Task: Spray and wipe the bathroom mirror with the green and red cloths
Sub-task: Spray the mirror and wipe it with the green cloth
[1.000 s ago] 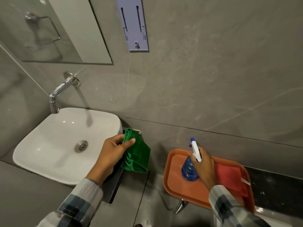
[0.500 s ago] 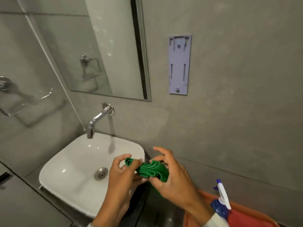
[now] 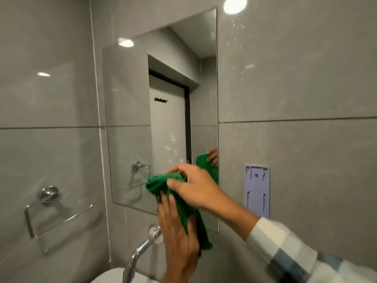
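The mirror (image 3: pixel 161 111) is mounted on the back wall, above the tap (image 3: pixel 140 250), whose spout is set over the basin (image 3: pixel 106 277) at the bottom edge. A towel ring (image 3: pixel 49 203) is fixed to the side wall, left of the mirror. A bracket plate (image 3: pixel 257 190) is fixed right of the mirror. The cloth (image 3: pixel 179 203) is held before the mirror's lower part, between the left hand (image 3: pixel 179 242) below and the right hand (image 3: pixel 195 186) above.

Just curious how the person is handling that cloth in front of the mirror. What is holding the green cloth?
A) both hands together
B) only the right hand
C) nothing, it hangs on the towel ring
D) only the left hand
A: the left hand grips the green cloth from below while the right hand pinches its bunched top, in front of the mirror.
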